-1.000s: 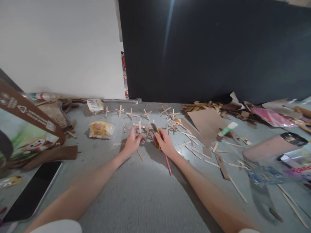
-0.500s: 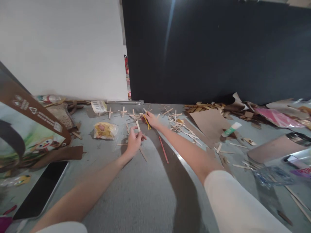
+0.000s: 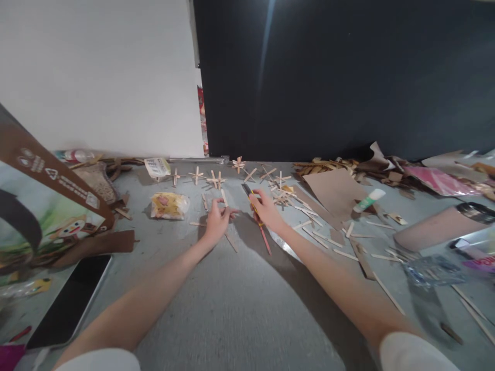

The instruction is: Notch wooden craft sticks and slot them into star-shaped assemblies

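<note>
My left hand point(image 3: 217, 222) is closed, a pale wooden craft stick point(image 3: 224, 198) pointing up from its fingertips. To its right, my right hand point(image 3: 266, 210) has its fingers around a slim black-and-yellow tool point(image 3: 247, 190), whose exact kind I cannot make out. Below that hand a red stick-like rod point(image 3: 265, 242) lies on the grey table point(image 3: 228, 309). Another craft stick point(image 3: 231, 242) lies just under my left hand. Beyond the hands are several crossed-stick pieces, among them a cross point(image 3: 197, 175) and a layered star-like piece point(image 3: 238, 164).
Loose craft sticks point(image 3: 309, 211), brown cardboard point(image 3: 334, 193) and a glue stick point(image 3: 369, 201) lie on the right, near a tumbler point(image 3: 433, 229). On the left are a wrapped snack point(image 3: 169, 205), a phone point(image 3: 71, 301) and a paper bag point(image 3: 58, 180). Boards point(image 3: 328, 82) stand behind.
My right hand has moved right and toward me with the black-and-yellow tool, uncovering the star-like piece at the back. My left hand has shifted slightly right, still holding its stick.
</note>
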A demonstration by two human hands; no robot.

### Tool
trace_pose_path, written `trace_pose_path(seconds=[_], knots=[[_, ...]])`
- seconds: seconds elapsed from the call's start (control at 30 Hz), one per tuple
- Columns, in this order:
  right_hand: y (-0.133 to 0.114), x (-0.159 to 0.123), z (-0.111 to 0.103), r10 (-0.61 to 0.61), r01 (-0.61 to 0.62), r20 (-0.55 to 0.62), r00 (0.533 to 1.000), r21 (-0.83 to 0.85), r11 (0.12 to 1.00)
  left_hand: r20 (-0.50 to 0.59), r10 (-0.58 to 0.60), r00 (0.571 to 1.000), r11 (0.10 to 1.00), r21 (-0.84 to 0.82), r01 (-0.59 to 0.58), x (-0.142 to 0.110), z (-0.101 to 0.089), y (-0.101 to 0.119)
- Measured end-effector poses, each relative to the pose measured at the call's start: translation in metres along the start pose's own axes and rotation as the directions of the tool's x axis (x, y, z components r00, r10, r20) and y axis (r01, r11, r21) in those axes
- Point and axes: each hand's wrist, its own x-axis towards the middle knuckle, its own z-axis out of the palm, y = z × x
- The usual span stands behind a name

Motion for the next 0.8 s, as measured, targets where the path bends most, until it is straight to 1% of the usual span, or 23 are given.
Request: trace_pose_path(seconds=[0.07,0.1,0.17,0.23,0.3,0.37,0.4,0.47,0.6,0.67,0.8], knots=[[0.011,-0.032,-0.008,-0.018,0.019,0.019,1.000,-0.033,0.999,0.027,0.042,0.999,0.999,0.002,-0.042,-0.001,0.000,-0.001],[0.016,-0.044,-0.011,-0.050,0.052,0.035,0.998,-0.062,0.997,0.043,0.058,0.997,0.998,-0.007,-0.058,-0.001,0.000,-0.001],[0.023,-0.058,-0.013,-0.153,0.159,0.048,0.987,-0.150,0.976,0.072,0.075,0.995,0.997,-0.037,-0.073,-0.002,0.000,-0.002],[0.026,-0.064,-0.013,-0.286,0.300,0.091,0.954,-0.275,0.913,0.099,0.079,0.992,0.995,-0.064,-0.073,-0.003,0.001,-0.003],[0.027,-0.065,-0.012,-0.407,0.430,0.143,0.902,-0.369,0.824,0.127,0.080,0.989,0.995,-0.070,-0.072,-0.004,0.001,-0.003],[0.029,-0.065,-0.011,-0.485,0.512,0.178,0.856,-0.414,0.752,0.166,0.081,0.983,0.995,-0.074,-0.070,-0.005,0.002,-0.001],[0.031,-0.065,-0.011,-0.506,0.533,0.184,0.843,-0.426,0.731,0.190,0.077,0.979,0.995,-0.079,-0.063,-0.005,0.002,0.001],[0.034,-0.064,-0.011,-0.526,0.549,0.186,0.830,-0.442,0.710,0.231,0.064,0.971,0.995,-0.089,-0.045,-0.006,0.001,0.003],[0.035,-0.065,-0.012,-0.541,0.566,0.199,0.817,-0.453,0.688,0.225,0.025,0.974,0.994,-0.111,0.000,-0.009,0.001,0.006],[0.033,-0.066,-0.013,-0.533,0.558,0.196,0.823,-0.459,0.691,0.203,0.001,0.979,0.993,-0.116,0.023,-0.009,0.001,0.007],[0.030,-0.068,-0.013,-0.485,0.514,0.197,0.852,-0.485,0.707,0.160,-0.013,0.987,0.993,-0.112,0.031,-0.011,0.003,0.011]])
